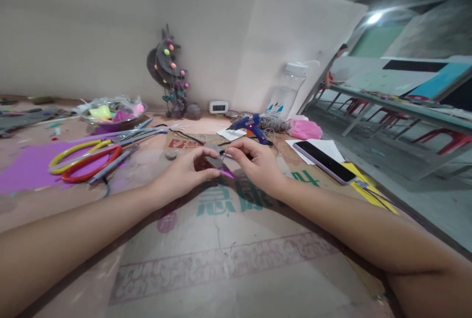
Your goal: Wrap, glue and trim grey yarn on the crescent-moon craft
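Observation:
Over the printed cardboard sheet, my left hand grips a small, flat grey piece with a purple corner, between thumb and fingers. My right hand is closed in a pinch at the right edge of that piece; what sits between its fingertips is too small to make out. Just behind the hands lies a blue hot glue gun with a red light showing. A small round grey disc rests on the table left of the cardboard's printed lettering.
Scissors with yellow and red handles lie on purple sheet at left, near a bowl of coloured bits. A moon-shaped ornament, clock and bottle stand behind. A phone lies right. A person is farther back.

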Action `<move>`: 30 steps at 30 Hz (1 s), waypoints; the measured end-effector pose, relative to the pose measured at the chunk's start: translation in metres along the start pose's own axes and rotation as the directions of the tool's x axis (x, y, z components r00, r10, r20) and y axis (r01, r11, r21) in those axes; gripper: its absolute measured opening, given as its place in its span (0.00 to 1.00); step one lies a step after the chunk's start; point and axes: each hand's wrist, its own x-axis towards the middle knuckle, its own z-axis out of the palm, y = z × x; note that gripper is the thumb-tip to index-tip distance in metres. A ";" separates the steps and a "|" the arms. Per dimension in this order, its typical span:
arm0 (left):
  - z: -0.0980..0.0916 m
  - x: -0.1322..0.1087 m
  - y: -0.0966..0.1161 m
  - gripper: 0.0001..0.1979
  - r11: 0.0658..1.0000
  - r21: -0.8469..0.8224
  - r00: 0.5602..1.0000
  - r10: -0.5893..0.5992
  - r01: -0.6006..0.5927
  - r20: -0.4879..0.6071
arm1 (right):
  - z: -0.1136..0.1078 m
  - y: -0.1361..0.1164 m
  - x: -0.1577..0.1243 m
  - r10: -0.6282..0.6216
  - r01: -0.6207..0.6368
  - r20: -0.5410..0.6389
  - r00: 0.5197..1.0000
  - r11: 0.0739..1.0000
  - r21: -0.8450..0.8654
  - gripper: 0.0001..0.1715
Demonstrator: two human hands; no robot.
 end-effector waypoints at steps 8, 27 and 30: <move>0.001 -0.003 0.012 0.11 0.999 -0.027 0.998 -0.023 0.021 -0.061 | -0.020 -0.005 0.013 -0.017 0.024 0.161 0.987 0.999 -0.043 0.13; -0.002 -0.009 0.007 0.13 0.978 0.121 0.952 0.196 -0.172 -0.236 | -0.055 0.012 0.031 -0.040 0.004 0.694 0.719 0.999 0.053 0.16; -0.002 -0.010 0.008 0.12 0.969 0.161 0.948 0.222 -0.188 -0.227 | -0.053 0.015 0.031 -0.008 -0.029 0.686 0.727 0.999 0.042 0.16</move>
